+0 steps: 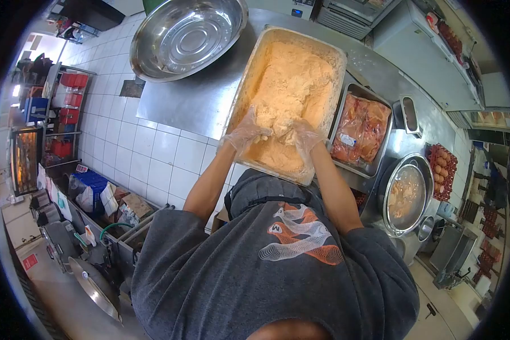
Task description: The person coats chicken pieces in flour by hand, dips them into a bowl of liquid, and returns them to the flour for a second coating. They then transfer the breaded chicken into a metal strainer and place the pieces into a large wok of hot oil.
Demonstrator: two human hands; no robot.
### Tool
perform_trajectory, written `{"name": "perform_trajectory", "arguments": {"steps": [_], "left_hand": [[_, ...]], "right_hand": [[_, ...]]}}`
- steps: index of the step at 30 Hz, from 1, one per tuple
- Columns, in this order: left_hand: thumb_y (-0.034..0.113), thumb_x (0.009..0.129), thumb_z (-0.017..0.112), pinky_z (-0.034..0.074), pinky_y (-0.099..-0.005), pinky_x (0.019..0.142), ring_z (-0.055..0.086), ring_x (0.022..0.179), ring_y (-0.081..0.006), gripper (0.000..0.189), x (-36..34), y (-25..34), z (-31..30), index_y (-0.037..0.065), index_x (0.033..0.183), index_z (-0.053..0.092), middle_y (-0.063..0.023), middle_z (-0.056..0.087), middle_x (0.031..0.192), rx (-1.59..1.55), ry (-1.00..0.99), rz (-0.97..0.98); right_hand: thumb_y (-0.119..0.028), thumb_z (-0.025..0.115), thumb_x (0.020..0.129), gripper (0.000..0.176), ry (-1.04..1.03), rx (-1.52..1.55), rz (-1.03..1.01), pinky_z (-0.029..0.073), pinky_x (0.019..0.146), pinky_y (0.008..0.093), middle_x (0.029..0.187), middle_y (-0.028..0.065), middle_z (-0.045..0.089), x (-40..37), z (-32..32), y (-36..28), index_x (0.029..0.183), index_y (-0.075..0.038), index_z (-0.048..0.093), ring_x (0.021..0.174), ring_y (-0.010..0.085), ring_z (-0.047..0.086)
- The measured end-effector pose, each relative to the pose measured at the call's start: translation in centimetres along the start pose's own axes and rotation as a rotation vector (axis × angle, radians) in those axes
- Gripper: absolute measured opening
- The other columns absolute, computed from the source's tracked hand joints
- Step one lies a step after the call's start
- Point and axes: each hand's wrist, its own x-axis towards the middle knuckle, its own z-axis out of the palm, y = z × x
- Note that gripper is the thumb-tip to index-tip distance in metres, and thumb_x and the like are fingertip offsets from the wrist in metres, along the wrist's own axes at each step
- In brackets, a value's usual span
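A deep rectangular metal tray [330,62] holds a heap of orange-tinted breading flour [294,68] with coated lumps [279,120] near its middle. Both my hands wear clear plastic gloves and work inside the tray's near half. On the left side, my left hand [248,132] rests at the flour with its fingers apart, beside the lumps. My right hand [307,136] is closed at a flour-covered lump on the other side; its fingertips are partly hidden by flour. What lies inside the coating cannot be seen.
To the right sit a tray of bagged raw meat [360,127], a small steel container [409,115], a bowl with pieces in liquid [405,195] and eggs in a red carton [441,170]. A large steel bowl [190,37] stands at the left on the steel table [178,110].
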Motion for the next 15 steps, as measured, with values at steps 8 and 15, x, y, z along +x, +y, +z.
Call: {"name": "perform_trajectory", "arguments": {"steps": [8, 15], "left_hand": [[0.022, 0.087, 0.067, 0.056, -0.0462, 0.09, 0.068, 0.106, -0.0405, 0.061, -0.6, -0.5, 0.2, -0.003, 0.14, 0.051, -0.0292, 0.065, 0.121, 1.16, 0.219, 0.078], [0.026, 0.089, 0.065, 0.056, -0.0491, 0.088, 0.069, 0.1, -0.0413, 0.032, -2.0, -1.1, 0.3, 0.001, 0.109, 0.067, -0.0248, 0.07, 0.103, 1.249, 0.22, 0.183]], "right_hand": [[-0.04, 0.055, 0.098, 0.057, 0.323, -0.175, 0.213, 0.049, 0.098, 0.0402, 0.127, 0.0208, 0.066, -7.5, 5.9, -5.0, 0.127, 0.008, 0.063, 0.117, 0.0312, 0.062], [-0.029, 0.063, 0.082, 0.056, 0.444, -0.869, 0.125, 0.048, 0.101, 0.0465, 0.123, 0.0333, 0.065, -11.3, 8.9, -6.3, 0.125, 0.008, 0.062, 0.119, 0.0456, 0.061]]}}
